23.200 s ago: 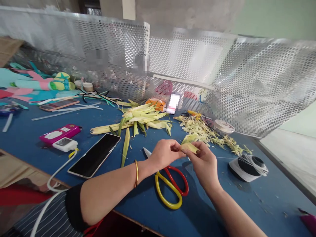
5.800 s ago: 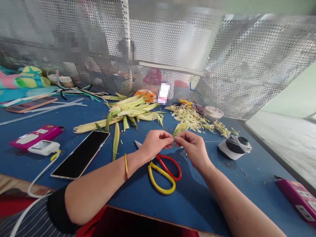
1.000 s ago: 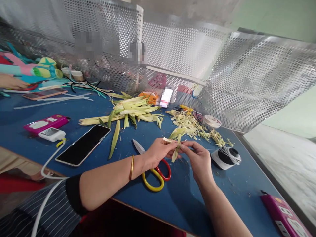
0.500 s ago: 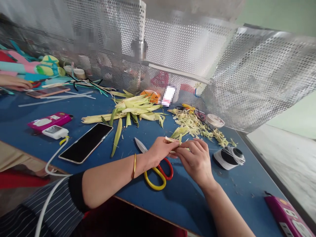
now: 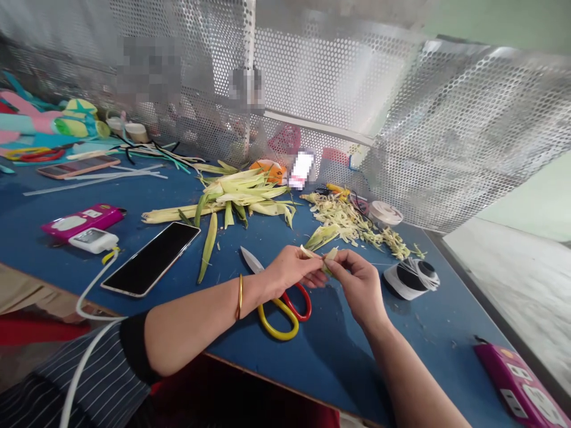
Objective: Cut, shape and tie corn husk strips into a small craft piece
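Observation:
My left hand [image 5: 289,273] and my right hand [image 5: 359,284] meet above the blue table [image 5: 250,356], both pinched on a small folded strip of pale green leaf [image 5: 322,257]. Right under my left hand lie scissors [image 5: 279,303] with one red and one yellow handle. A pile of long green-yellow leaves [image 5: 236,199] lies behind the hands. A heap of small leaf scraps [image 5: 357,223] sits to the right of it. A spool of thin thread [image 5: 413,277] stands just right of my right hand.
A black phone [image 5: 151,258], a pink power bank [image 5: 82,217] and a white device with a cable [image 5: 93,239] lie at the left. A pink power strip [image 5: 517,380] lies at the right front. A perforated metal screen [image 5: 401,131] walls the table's back.
My right hand has drawn back a little to the right and pinches the leaf strip at its end. Another person's hand at the far left has gone from view.

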Motion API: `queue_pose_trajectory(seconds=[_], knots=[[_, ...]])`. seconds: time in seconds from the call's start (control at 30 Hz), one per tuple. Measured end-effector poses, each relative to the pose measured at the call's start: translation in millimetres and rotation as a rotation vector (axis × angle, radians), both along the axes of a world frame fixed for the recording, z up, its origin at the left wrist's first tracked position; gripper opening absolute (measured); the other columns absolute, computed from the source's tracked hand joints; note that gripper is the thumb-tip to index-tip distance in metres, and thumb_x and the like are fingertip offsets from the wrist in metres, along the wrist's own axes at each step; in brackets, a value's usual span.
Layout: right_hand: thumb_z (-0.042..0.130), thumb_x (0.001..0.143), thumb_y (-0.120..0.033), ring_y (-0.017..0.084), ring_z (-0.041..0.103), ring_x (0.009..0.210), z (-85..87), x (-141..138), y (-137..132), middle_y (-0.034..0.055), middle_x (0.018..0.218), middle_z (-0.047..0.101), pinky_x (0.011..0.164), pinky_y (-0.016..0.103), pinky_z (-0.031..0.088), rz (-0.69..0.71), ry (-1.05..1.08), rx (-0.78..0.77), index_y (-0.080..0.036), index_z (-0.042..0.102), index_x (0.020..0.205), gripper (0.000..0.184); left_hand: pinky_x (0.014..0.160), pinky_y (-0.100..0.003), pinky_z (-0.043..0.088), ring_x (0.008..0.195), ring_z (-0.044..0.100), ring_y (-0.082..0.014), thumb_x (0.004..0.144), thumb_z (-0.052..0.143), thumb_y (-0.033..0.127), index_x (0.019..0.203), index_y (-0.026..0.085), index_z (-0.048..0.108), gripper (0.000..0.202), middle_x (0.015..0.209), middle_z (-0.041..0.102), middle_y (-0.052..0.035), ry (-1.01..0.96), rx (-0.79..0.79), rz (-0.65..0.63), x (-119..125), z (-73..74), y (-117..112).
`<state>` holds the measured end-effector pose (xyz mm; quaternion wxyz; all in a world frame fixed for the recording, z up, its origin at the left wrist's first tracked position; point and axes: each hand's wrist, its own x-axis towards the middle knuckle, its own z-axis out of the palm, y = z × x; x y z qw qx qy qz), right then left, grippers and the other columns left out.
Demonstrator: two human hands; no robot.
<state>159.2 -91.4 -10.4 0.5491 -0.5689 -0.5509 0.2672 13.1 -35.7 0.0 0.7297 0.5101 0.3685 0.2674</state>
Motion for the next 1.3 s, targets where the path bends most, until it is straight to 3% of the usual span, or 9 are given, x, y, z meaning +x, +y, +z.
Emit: queue_pose_trajectory(seconds=[0.17, 0.33, 0.43, 0.57, 0.8, 1.07, 1.3], knots=[[0.066, 0.081, -0.034, 0.013, 0.05, 0.063, 2.9, -3, -2, -0.0016, 0.066, 0.06, 0.061, 0.027, 0.042, -0.096, -0.101, 0.033, -0.02, 0.061, 0.07, 0.019, 0.06, -0.027, 0.046, 0.052, 0.054, -0.0117, 0.07, 0.072, 0.031, 0.067, 0.014, 0.071, 0.017, 0.055, 0.06, 0.0, 0.024, 0.073, 0.104, 1, -5.0, 3], [0.073, 0.075, -0.035, 0.014, 0.055, 0.06, 0.5, -6, 2, -0.0025, 0.067, 0.062, 0.057, 0.026, 0.044, -0.124, 0.099, 0.037, -0.021, 0.059, 0.087, 0.024, 0.075, -0.028, 0.043, 0.074, 0.059, -0.0165, 0.069, 0.071, 0.028, 0.069, 0.015, 0.073, 0.013, 0.07, 0.069, -0.0029, -0.01, 0.166, 0.14, 1, -4.4, 3], [0.075, 0.07, -0.035, 0.014, 0.056, 0.056, 0.5, -9, 5, -0.0046, 0.064, 0.062, 0.055, 0.026, 0.045, -0.131, 0.243, 0.053, -0.021, 0.057, 0.098, 0.036, 0.084, -0.03, 0.043, 0.083, 0.061, -0.0182, 0.067, 0.075, 0.028, 0.076, 0.015, 0.074, 0.016, 0.079, 0.071, -0.0039, -0.078, 0.128, 0.098, 2, -2.5, 0], [0.076, 0.068, -0.035, 0.014, 0.058, 0.053, 1.9, -12, 6, -0.0042, 0.061, 0.063, 0.054, 0.028, 0.048, -0.154, 0.306, 0.054, -0.021, 0.057, 0.094, 0.035, 0.083, -0.03, 0.045, 0.082, 0.062, -0.0165, 0.062, 0.082, 0.028, 0.082, 0.016, 0.073, 0.024, 0.083, 0.071, -0.0038, -0.146, 0.026, 0.102, 3, -4.3, -3], [0.071, 0.074, -0.03, 0.015, 0.06, 0.066, 2.2, -11, 2, -0.0031, 0.068, 0.064, 0.067, 0.029, 0.048, -0.254, 0.09, 0.08, -0.021, 0.062, 0.092, 0.021, 0.089, -0.031, 0.046, 0.079, 0.065, -0.0149, 0.057, 0.087, 0.027, 0.08, 0.014, 0.07, 0.031, 0.082, 0.07, -0.0024, -0.284, -0.157, 0.013, 3, -2.9, -1], [0.071, 0.075, -0.029, 0.016, 0.061, 0.068, -2.2, -12, 3, -0.0025, 0.071, 0.065, 0.069, 0.029, 0.048, -0.25, 0.079, 0.094, -0.021, 0.062, 0.09, 0.018, 0.081, -0.026, 0.043, 0.076, 0.06, -0.0105, 0.059, 0.085, 0.021, 0.081, 0.018, 0.063, 0.032, 0.078, 0.065, 0.0031, -0.271, -0.171, 0.084, 3, -4.3, -2], [0.074, 0.074, -0.027, 0.012, 0.058, 0.063, -3.7, -14, 3, -0.0049, 0.069, 0.062, 0.064, 0.026, 0.048, -0.156, 0.263, 0.072, -0.021, 0.062, 0.091, 0.022, 0.078, -0.025, 0.042, 0.073, 0.056, -0.0095, 0.056, 0.082, 0.016, 0.076, 0.017, 0.059, 0.03, 0.071, 0.06, 0.0047, -0.31, -0.179, 0.099, 4, -2.4, -2]])
